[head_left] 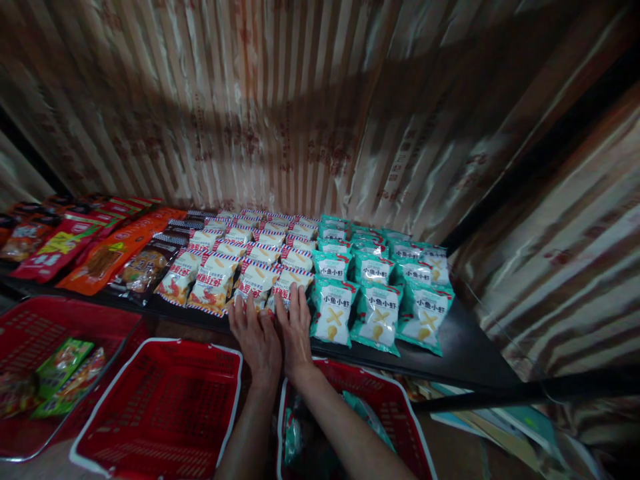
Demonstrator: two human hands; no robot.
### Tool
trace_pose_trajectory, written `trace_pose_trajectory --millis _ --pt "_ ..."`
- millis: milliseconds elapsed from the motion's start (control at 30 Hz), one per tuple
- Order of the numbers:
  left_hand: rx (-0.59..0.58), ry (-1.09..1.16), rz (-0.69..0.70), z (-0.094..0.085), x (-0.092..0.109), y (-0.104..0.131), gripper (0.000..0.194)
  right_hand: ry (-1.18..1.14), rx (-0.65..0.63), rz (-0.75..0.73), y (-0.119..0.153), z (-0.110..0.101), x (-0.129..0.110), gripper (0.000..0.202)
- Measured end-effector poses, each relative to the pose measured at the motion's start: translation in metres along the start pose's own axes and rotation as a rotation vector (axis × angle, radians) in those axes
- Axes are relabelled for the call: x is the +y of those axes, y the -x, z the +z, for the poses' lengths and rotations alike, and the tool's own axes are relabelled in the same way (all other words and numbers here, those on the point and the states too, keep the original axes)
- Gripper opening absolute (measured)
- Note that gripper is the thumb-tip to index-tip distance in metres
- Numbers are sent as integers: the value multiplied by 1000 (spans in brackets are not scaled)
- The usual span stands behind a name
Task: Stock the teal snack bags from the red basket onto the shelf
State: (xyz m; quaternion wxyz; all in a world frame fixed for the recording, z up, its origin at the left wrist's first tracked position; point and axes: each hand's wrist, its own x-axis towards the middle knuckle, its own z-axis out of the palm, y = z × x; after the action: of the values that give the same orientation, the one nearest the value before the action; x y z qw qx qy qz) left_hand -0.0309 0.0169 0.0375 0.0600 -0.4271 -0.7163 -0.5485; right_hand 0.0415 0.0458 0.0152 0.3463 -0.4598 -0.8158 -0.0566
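My left hand (pixel 257 340) rests its outstretched fingertips on the lower part of a white-and-red snack bag (pixel 257 279) in the front row. Right beside it, my right hand (pixel 296 328) lies with its fingers extended over the neighbouring white-and-red snack bag (pixel 297 275). Neither hand is closed around a bag. More bags of the same kind lie in rows behind and to the left. Just right of my right hand stand rows of teal snack bags (pixel 333 313). My fingers hide the bottom edges of the two bags they touch.
The bags lie on a black shelf (pixel 465 353). Below are a red basket (pixel 165 393), another red basket (pixel 395 407) with teal bags under my right forearm, and a left red basket (pixel 113 327) holding green packets. Orange packets (pixel 107 260) lie left. A dark post (pixel 520 160) stands right.
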Motion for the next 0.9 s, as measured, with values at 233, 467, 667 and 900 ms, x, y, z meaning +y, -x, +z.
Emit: trace_pose_trajectory --millis 233,467,667,900 --pt "0 1 -2 2 3 1 44 38 -5 2 -8 6 2 60" --pt "-54 36 5 3 0 -2 45 13 -36 19 -14 4 3 59" --pt "-66 58 9 4 -6 -6 44 27 -72 68 -17 4 0 60" --pt "-67 50 80 8 -14 -7 43 9 -56 96 -18 7 0 55"
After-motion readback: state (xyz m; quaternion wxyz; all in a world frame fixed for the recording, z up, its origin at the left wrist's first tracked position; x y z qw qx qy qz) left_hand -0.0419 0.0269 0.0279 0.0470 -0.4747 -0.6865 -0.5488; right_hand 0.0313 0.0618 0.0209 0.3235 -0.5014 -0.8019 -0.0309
